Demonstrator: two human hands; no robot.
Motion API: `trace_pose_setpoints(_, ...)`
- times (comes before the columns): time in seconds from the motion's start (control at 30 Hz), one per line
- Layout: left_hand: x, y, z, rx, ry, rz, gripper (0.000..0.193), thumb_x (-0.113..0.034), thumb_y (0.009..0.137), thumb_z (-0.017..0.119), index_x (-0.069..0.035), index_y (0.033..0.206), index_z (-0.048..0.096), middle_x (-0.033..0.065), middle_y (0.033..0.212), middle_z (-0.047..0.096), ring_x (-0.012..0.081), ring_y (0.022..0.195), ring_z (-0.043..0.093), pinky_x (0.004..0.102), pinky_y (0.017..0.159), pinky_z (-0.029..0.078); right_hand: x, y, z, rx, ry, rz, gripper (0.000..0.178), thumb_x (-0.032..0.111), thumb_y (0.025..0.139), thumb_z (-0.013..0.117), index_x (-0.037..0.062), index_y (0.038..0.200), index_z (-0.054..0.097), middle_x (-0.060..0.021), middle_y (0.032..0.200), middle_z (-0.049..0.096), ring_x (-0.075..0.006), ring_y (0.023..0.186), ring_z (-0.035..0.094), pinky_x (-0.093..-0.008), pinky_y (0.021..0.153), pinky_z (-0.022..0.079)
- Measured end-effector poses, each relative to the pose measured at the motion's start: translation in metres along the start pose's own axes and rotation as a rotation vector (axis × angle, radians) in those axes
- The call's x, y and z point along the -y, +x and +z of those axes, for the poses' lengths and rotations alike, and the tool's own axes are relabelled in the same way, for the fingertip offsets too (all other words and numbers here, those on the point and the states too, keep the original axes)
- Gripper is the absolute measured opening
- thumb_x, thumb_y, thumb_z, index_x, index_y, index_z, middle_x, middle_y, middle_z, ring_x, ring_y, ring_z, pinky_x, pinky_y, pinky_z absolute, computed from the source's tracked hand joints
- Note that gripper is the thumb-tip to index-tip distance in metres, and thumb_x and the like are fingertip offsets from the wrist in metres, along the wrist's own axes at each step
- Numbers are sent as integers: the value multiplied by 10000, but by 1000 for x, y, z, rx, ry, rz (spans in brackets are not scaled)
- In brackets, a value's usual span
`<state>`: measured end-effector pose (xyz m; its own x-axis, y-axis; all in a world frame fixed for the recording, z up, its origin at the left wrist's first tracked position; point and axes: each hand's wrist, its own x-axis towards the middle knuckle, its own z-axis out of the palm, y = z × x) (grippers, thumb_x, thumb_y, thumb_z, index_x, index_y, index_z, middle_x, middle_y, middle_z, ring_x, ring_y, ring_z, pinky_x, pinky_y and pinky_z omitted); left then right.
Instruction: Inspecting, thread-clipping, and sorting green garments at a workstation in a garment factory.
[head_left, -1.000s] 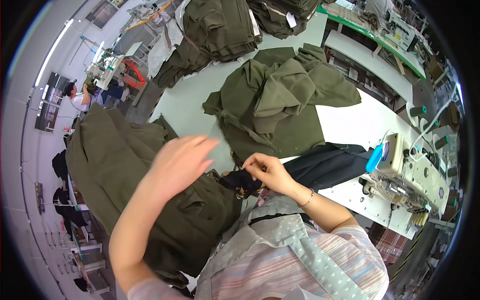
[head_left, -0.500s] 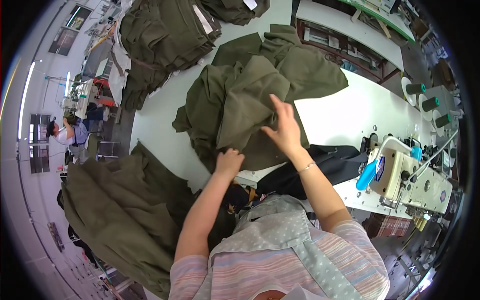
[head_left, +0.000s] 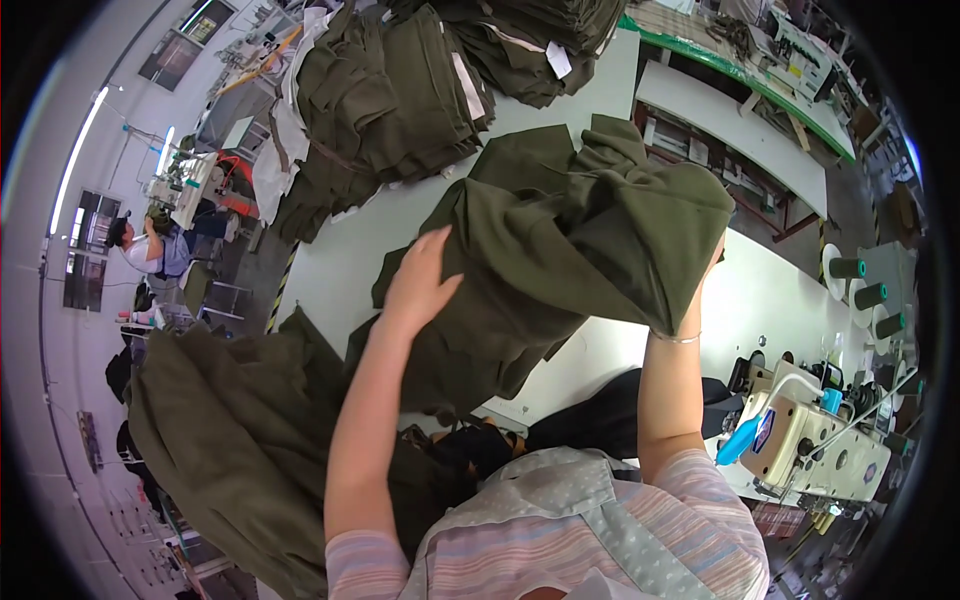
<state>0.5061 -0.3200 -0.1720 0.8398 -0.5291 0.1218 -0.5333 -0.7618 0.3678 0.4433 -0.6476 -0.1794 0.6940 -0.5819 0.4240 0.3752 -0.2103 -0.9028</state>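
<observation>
A matte olive-green cloth piece [head_left: 540, 255] rose in soft, rumpled folds over the white sewing table [head_left: 610, 350], bulging toward its far-right edge. The left hand [head_left: 422, 287] had spread fingers beside it; cloth mostly hid the right hand [head_left: 692, 318], its grip impossible to tell.

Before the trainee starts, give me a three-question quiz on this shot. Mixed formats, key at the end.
1. True or false: the nearest machine stands to the person's right.

2. Fill in: the raised green cloth mostly hides the ____ hand.

3. Which colour is the fabric lying next to that machine?
A) Red
B) Black
C) Yellow

Key:
1. True.
2. Right; only part of the right hand shows, at the cloth's edge.
3. B.
</observation>
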Motion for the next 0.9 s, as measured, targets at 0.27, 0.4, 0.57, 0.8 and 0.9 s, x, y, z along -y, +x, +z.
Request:
trace_pose_setpoints(0.27, -56, 78, 2, 217, -116, 222, 572, -46, 638, 667, -25, 1197, 545, 165, 1199, 569, 316, 1147, 524, 374, 972, 414, 27, 54, 4, -8, -359, -393, 313, 214, 906, 546, 7, 1139, 572, -95, 1081, 623, -196, 938, 618, -297, 831, 493)
trace_pose_setpoints(0.4, 5, 65, -139, -575, -57, 56, 352, 102, 694, 519, -11, 1002, 644, 140, 1028, 656, 258, 1016, 613, 341, 925, 442, 114, 114, 58, 78, 347, 36, 263, 197, 865, 595, -22, 1009, 622, -67, 932, 661, -141, 810, 619, -287, 748, 482)
trace_pose_setpoints(0.57, -16, 21, -353, -1211, -415, -122, 372, -165, 899, 450, 69, 1166, 562, 177, 1132, 623, 306, 1055, 591, 392, 861, 480, 257, 168, 142, 484, 583, -182, 314, 205, 920, 551, -71, 1065, 592, -146, 966, 652, -196, 845, 638, -286, 738, 506)
trace_pose_setpoints(0.8, 41, -53, -427, -1264, -515, -308, 416, -198, 871, 505, 107, 1153, 516, 178, 1093, 609, 257, 984, 600, 359, 845, 487, 299, 175, 199, 432, 235, -499, 327, 288, 792, 700, -37, 802, 669, -100, 692, 656, -170, 643, 619, -321, 606, 486)
trace_pose_setpoints(0.9, 71, -68, -399, -1201, -412, -319, 398, -187, 839, 514, 100, 1113, 541, 181, 1050, 612, 227, 936, 599, 337, 820, 476, 276, 172, 193, 414, -199, -765, 380, 355, 733, 743, -15, 755, 659, -151, 640, 628, -250, 610, 628, -342, 602, 488)
